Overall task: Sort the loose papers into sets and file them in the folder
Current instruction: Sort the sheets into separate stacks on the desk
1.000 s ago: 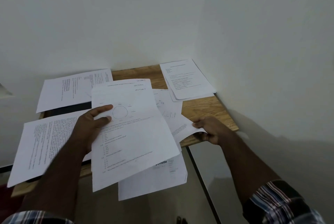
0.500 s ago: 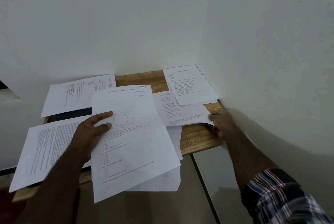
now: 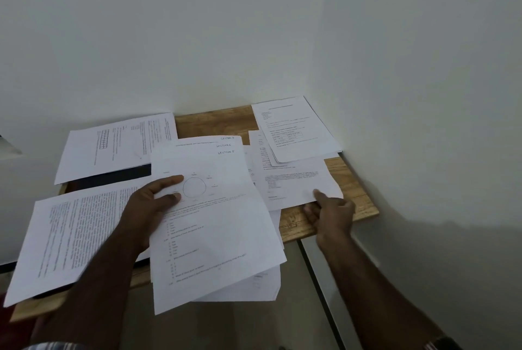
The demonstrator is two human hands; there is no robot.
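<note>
while our left hand [image 3: 152,205] grips a white printed sheet with a circle diagram [image 3: 209,219], thumb on top, raised over the small wooden table [image 3: 358,194], our right hand [image 3: 332,209] pinches the near corner of a white text sheet [image 3: 296,183] lying on the table's right side. a dark flat folder [image 3: 113,177] shows between the white pages at the left [image 3: 73,236].

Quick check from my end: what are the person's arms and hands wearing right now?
Both hands, left hand and right hand, are bare, with forearms uncovered. A plaid sleeve cuff shows at the right arm's lower edge, and a plaid sleeve at the left.
</note>
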